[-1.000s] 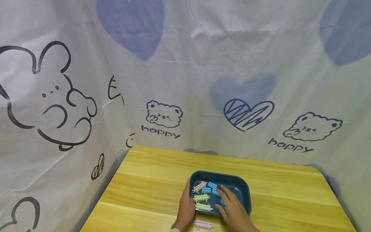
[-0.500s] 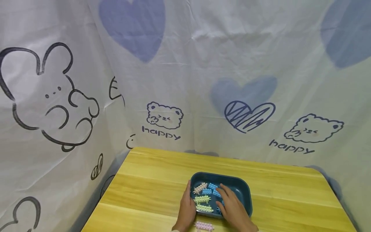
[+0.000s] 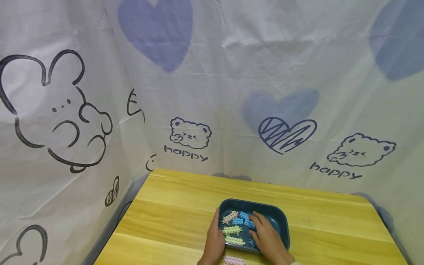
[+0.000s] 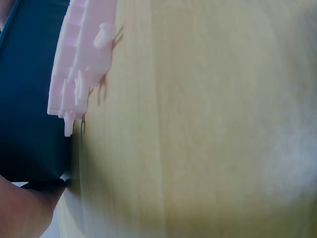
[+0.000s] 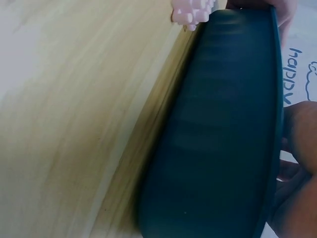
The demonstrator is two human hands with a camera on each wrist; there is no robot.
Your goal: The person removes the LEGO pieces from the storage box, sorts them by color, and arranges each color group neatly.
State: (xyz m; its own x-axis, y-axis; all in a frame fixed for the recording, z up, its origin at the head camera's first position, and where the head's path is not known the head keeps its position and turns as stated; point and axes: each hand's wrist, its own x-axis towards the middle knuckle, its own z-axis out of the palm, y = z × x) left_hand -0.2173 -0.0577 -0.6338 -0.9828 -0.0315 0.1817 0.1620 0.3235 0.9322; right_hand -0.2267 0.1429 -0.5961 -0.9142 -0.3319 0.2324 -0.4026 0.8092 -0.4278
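A dark teal tray [image 3: 258, 202] sits on the table, holding small studded building blocks. My left hand [image 3: 214, 243] lies against its left side, fingers straight along the outer wall. My right hand [image 3: 269, 241] reaches over the front right rim, fingers loosely bent and spread inside. Its fingertips are at the blue blocks [image 3: 237, 221]; whether they touch one is unclear. A darker blue piece [image 3: 251, 243] shows below the thumb. Left of these lie a peach block [image 3: 230, 217] and two yellow-green blocks [image 3: 233, 230]. A pink block [image 4: 81, 54] stands outside, by the tray's front wall.
The wood-grain table [image 3: 172, 206] extends around the tray. Behind and to the left hangs a pale printed cloth [image 3: 228, 110] with hearts and cartoon animals. A thin dark cable [image 3: 123, 213] shows beyond the table's left edge.
The view has shifted slightly, so everything sits a little lower. Inside the tray my right hand's fingers have moved slightly, and more of the darker blue piece shows. My left hand keeps its place.
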